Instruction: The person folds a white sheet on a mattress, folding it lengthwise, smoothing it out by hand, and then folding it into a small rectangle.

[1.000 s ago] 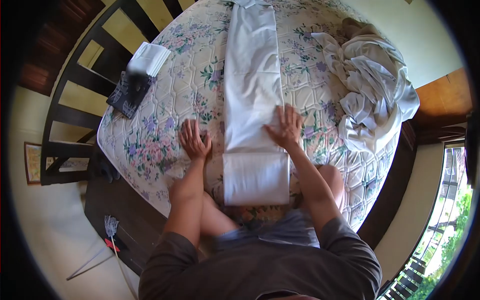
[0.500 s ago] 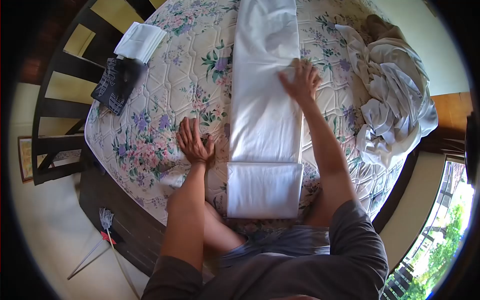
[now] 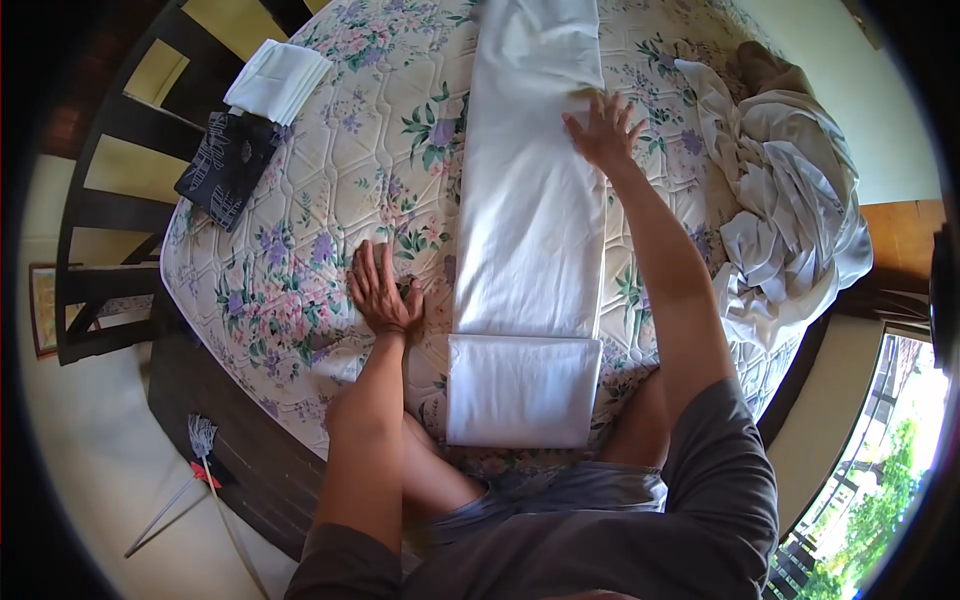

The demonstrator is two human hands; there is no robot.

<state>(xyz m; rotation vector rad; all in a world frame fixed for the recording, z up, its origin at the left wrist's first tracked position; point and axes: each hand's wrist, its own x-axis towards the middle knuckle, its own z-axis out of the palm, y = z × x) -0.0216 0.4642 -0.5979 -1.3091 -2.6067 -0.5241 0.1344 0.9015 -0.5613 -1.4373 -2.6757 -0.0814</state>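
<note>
A long strip of white cloth (image 3: pixel 530 200) runs down the middle of the floral mattress (image 3: pixel 330 190). Its near end is doubled over into a flat rectangle (image 3: pixel 523 392) in front of my lap. My left hand (image 3: pixel 382 292) lies on the mattress to the left of the strip, fingers spread and holding nothing. Farther forward, my right hand (image 3: pixel 605 132) rests at the strip's right edge with its fingers apart and nothing gripped.
A rumpled heap of pale cloth (image 3: pixel 785 200) lies on the mattress's right side. At the upper left are folded white cloth (image 3: pixel 278 82) and folded dark cloth (image 3: pixel 228 168), beside a dark slatted bed frame (image 3: pixel 120 215). A mop-like tool (image 3: pixel 202 437) stands at the lower left.
My right hand has moved forward along the strip's right edge. My left hand stays on the mattress in nearly the same place. The view has shifted somewhat.
</note>
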